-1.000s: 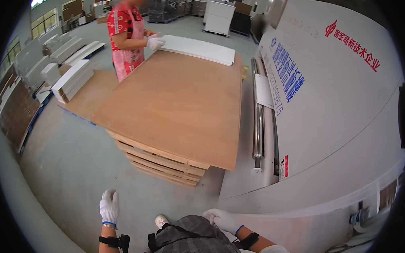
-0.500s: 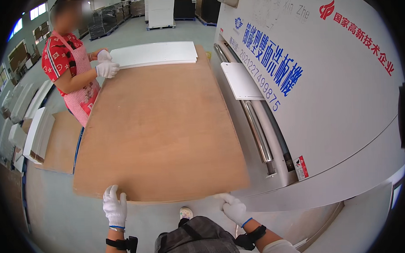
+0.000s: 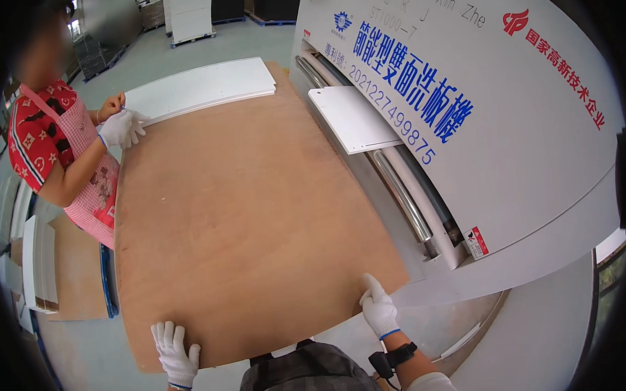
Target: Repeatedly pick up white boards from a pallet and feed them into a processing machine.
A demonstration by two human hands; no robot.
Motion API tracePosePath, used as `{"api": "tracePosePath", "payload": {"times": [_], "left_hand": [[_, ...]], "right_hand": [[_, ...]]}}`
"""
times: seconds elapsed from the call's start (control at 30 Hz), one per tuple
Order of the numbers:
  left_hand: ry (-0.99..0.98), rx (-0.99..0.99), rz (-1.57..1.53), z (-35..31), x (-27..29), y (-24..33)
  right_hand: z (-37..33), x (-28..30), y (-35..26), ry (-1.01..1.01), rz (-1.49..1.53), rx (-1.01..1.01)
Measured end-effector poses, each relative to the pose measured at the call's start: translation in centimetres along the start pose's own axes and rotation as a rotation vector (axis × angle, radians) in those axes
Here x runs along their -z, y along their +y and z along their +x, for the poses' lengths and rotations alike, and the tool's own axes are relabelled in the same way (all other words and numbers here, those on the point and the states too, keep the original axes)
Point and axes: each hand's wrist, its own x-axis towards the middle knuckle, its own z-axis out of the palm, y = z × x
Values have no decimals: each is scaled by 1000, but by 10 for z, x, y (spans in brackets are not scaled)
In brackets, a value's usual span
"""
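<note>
A large brown plywood board (image 3: 238,219) lies flat in front of me beside a big white machine (image 3: 504,140). My left hand (image 3: 175,353), in a white glove, rests on the board's near left corner. My right hand (image 3: 379,309), also gloved, grips the near right corner by the machine's rollers (image 3: 404,200). A stack of white panels (image 3: 199,89) lies at the board's far end. A co-worker in a red top and pink apron stands at the far left, with gloved hands (image 3: 121,128) on the white panels.
A white panel (image 3: 355,117) juts out of the machine's slot over the rollers. More white panels (image 3: 36,264) and a brown board (image 3: 74,273) lie on the floor at the left. White cabinets (image 3: 191,17) stand far back on the grey floor.
I have moved up to the board; both hands rose from my sides and now hold its near edge. The co-worker stays at the white panels.
</note>
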Motion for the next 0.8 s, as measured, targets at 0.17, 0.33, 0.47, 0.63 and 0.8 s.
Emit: {"api": "tracePosePath", "payload": {"times": [0.17, 0.33, 0.47, 0.63, 0.8], "left_hand": [[-76, -189, -44, 5, 11, -8], [-121, -177, -111, 11, 9, -12], [-109, -193, -123, 16, 19, -9], [-143, -187, -138, 16, 22, -12], [-79, -212, -193, 16, 21, -20]], "right_hand": [[-10, -22, -9, 127, 68, 17], [-3, -46, -13, 228, -10, -71], [3, -58, -3, 350, -216, 102], [2, -57, -6, 326, -216, 105], [1, -57, -8, 329, -201, 82]]}}
